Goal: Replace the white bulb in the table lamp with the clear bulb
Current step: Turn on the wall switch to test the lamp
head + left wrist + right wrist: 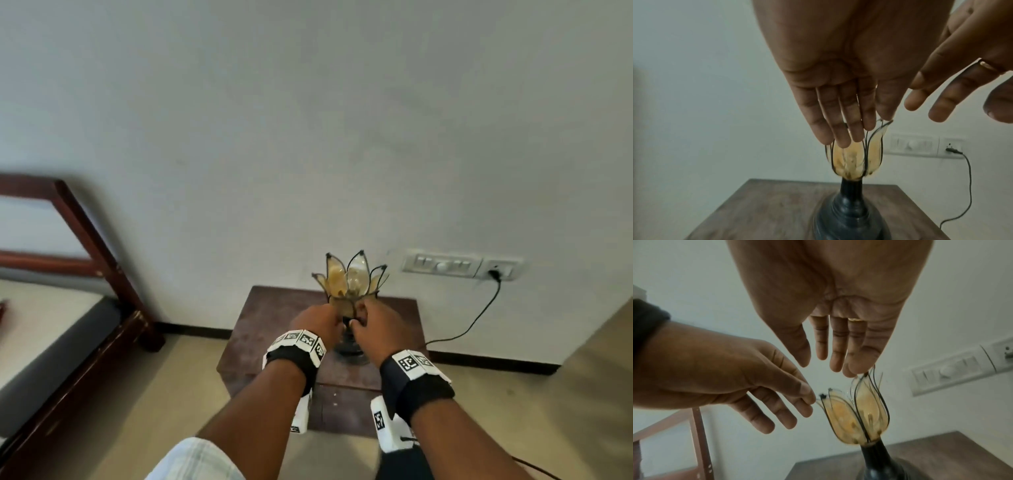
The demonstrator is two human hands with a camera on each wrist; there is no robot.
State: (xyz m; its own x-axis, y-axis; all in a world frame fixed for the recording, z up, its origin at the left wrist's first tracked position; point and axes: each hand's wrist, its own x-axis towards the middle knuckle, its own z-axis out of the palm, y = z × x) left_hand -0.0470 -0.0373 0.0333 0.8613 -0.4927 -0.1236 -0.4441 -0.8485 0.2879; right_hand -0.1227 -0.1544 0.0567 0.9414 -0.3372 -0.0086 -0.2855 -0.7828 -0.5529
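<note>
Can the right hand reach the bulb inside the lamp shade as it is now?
Probably yes. The right hand is open, with its fingertips at the petal tips of the lamp shade. The shade is open at the top, and the bulb sits between the petals. The petals leave a narrow way in.

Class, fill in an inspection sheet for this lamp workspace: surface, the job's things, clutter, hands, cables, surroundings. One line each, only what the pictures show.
Surface: dark wooden side table against the wall; the lamp stands on it.
Job's things: table lamp with a black base and an amber petal-shaped glass shade; a glassy bulb shows inside the shade, kind unclear; no second bulb seen.
Clutter: nothing seen.
Hands: left hand and right hand both have straight fingers at the petal tips and hold nothing.
Cables: black cord runs down from the wall socket to the floor beside the table.
Surroundings: pale wall, switch panel, wooden bed frame on the left.
</note>
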